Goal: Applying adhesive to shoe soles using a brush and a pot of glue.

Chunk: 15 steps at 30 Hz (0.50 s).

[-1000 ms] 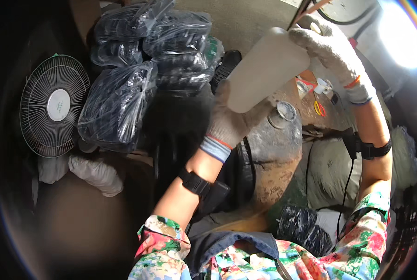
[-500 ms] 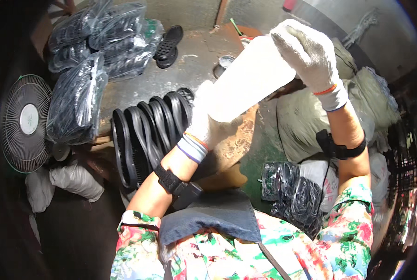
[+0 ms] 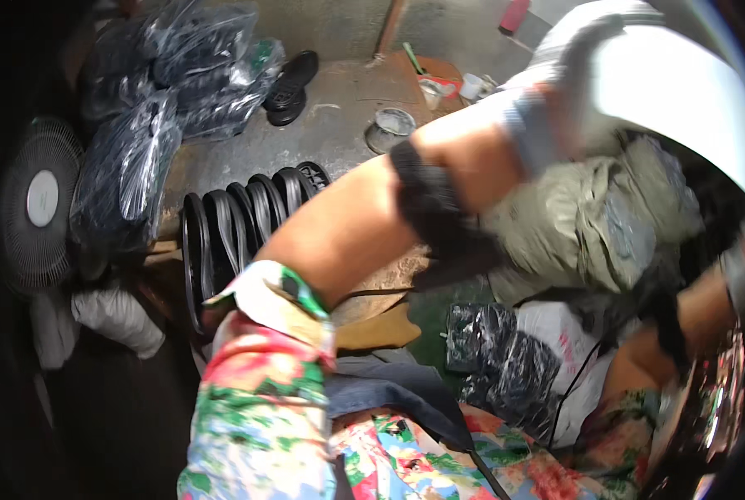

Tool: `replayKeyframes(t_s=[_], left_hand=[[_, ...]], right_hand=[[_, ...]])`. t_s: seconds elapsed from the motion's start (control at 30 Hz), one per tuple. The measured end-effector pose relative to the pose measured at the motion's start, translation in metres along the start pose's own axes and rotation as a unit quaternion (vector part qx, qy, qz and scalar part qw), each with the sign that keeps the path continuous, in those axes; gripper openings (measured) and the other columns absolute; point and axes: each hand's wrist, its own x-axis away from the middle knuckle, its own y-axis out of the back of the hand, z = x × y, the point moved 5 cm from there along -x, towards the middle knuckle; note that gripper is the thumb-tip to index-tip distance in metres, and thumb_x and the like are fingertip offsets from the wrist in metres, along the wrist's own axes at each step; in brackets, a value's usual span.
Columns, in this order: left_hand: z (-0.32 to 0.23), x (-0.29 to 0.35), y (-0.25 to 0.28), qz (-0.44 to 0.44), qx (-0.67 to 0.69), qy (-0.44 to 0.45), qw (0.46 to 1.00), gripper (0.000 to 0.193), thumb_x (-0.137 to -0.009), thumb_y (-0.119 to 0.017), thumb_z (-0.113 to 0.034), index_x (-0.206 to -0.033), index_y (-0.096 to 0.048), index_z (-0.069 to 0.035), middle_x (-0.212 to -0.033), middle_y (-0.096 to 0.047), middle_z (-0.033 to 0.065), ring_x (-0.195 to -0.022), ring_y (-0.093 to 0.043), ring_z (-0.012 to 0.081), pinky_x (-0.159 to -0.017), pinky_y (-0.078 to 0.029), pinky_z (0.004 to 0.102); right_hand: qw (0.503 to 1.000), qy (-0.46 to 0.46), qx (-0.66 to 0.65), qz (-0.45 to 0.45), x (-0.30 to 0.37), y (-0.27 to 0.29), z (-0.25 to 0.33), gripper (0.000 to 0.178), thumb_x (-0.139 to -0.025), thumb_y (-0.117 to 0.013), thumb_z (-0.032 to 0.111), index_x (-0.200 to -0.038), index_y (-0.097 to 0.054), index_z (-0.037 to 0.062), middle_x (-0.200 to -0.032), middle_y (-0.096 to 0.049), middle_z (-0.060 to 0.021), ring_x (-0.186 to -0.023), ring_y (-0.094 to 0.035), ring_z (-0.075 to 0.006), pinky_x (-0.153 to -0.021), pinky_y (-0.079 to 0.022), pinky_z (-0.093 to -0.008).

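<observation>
1. A worn grey tabletop (image 3: 331,137) is occupied by clear-plastic-wrapped black bundles (image 3: 126,171) and a row of black moulded shoe soles (image 3: 222,225) stood on edge; it is flanked by a round, wire-caged fan (image 3: 43,198) on the left and bulging grey-green sacks (image 3: 556,225) on the right.
2. A glaring white, round-cornered thing (image 3: 681,96) is held at its left end by the blurred, white-gloved left hand (image 3: 593,54), at upper right.
3. Its long axis is slanted down rightward, away from the palm.
4. The right hand's grip cannot be told; only its cuff (image 3: 737,279) is shown.
</observation>
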Motion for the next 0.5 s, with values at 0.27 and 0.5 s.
replayKeyframes(t_s=[0.27,0.5], left_hand=[[0.082,0.053,0.094,-0.319,0.254,0.11,0.906,0.065,-0.109,-0.035,-0.054,-0.148,-0.053,-0.006,-0.144,-0.062,0.0165,-0.125,-0.062,0.0375,-0.102,-0.053,0.0571],[0.02,0.026,0.04,-0.293,0.068,0.076,0.951,0.062,-0.108,-0.033,-0.053,-0.138,-0.057,-0.004,-0.14,-0.064,0.0119,-0.119,-0.065,0.0292,-0.098,-0.055,0.0432]], right_hand=[[0.849,-0.144,-0.491,0.131,0.07,-0.087,0.084,0.016,-0.103,-0.061,0.016,-0.096,-0.07,0.0053,-0.09,-0.071,-0.0116,-0.085,-0.071,-0.0287,-0.074,-0.056,-0.0425],[0.946,-0.085,-0.3,-0.089,0.033,-0.067,0.114,0.042,-0.109,-0.054,0.037,-0.092,-0.068,0.0018,-0.085,-0.071,-0.0101,-0.081,-0.071,-0.0281,-0.072,-0.055,-0.0432]])
